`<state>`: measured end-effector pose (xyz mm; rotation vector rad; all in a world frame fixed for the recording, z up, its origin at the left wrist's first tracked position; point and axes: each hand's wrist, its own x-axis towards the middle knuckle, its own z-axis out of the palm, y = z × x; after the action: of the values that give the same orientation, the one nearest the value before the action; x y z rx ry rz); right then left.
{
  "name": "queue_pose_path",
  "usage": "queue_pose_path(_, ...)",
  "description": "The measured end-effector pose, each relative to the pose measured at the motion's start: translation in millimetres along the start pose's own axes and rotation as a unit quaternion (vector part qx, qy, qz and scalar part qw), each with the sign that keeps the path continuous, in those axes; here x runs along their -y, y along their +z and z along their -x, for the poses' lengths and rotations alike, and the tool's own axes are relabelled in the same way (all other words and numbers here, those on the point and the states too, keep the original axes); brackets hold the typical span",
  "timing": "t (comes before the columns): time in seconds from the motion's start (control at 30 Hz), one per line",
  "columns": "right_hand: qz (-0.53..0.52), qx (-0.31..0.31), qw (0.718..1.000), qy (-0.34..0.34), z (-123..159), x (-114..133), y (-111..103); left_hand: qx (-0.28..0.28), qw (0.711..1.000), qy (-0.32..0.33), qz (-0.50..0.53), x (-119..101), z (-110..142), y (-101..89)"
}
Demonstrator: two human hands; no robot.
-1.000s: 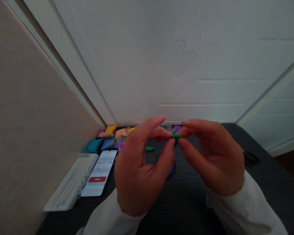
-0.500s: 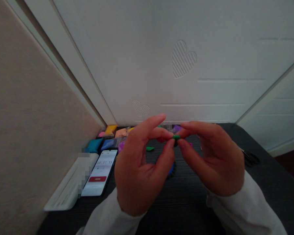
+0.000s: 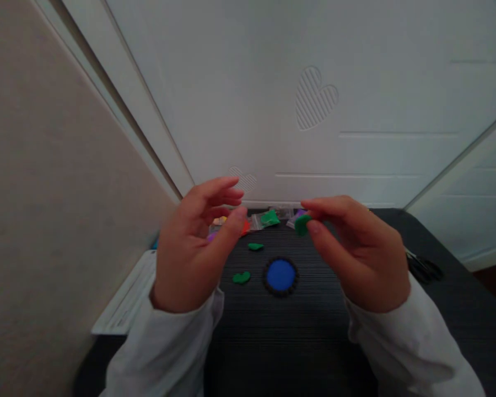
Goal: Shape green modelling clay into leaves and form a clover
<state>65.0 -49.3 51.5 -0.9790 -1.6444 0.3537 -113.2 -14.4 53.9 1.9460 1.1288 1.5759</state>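
Observation:
Between the thumb and fingertips of my right hand (image 3: 355, 248) is a small flat piece of green clay (image 3: 302, 225), held above the table. My left hand (image 3: 198, 242) is in the air to the left, its thumb and fingers apart with nothing between them. Below and between my hands, a blue disc (image 3: 281, 275) with a dark beaded rim lies on the table. To its left are a lobed green clay piece (image 3: 241, 278) and a smaller leaf-like green piece (image 3: 255, 246).
Small bags of coloured clay, one of them green (image 3: 269, 218), line the back of the dark table (image 3: 289, 342) by the white door panel. Black-handled scissors (image 3: 425, 269) lie at the right. A white flat object (image 3: 126, 298) is at the left, partly behind my left arm.
My hands have parted. The left one let go of the green clay and moved left, opening; the right one keeps the piece. The blue disc and lobed green piece have come into clear view.

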Motion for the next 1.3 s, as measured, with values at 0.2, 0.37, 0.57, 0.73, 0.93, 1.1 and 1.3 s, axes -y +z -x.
queue_pose_path(0.2, -0.004, 0.001, 1.0, 0.019, -2, -1, -11, 0.298, 0.918, -0.087, -0.247, 75, 34, -13.2)
queue_pose_path(0.37, -0.035, -0.017, 0.999, 0.037, -2, -1, -17, 0.36, 0.883, -0.147, -0.262, 121, 75, -9.3)
queue_pose_path(0.57, -0.056, -0.049, 0.996, 0.039, -3, -2, -23, 0.352, 0.893, -0.162, -0.23, 123, 84, -2.0)
queue_pose_path(0.73, -0.118, -0.087, 0.988, 0.051, -3, -4, -23, 0.346, 0.898, -0.208, -0.171, 120, 85, -1.4)
queue_pose_path(0.93, -0.24, -0.077, 0.961, 0.116, -4, -8, -21, 0.29, 0.917, -0.274, -0.029, 86, 59, 3.4)
queue_pose_path(1.1, -0.282, -0.059, 0.947, 0.142, -2, -5, -14, 0.104, 0.843, -0.345, 0.399, 17, 14, 25.1)
queue_pose_path(1.3, -0.309, -0.069, 0.939, 0.136, 0, 5, -13, 0.128, 0.793, -0.279, 0.526, -31, -6, 48.4)
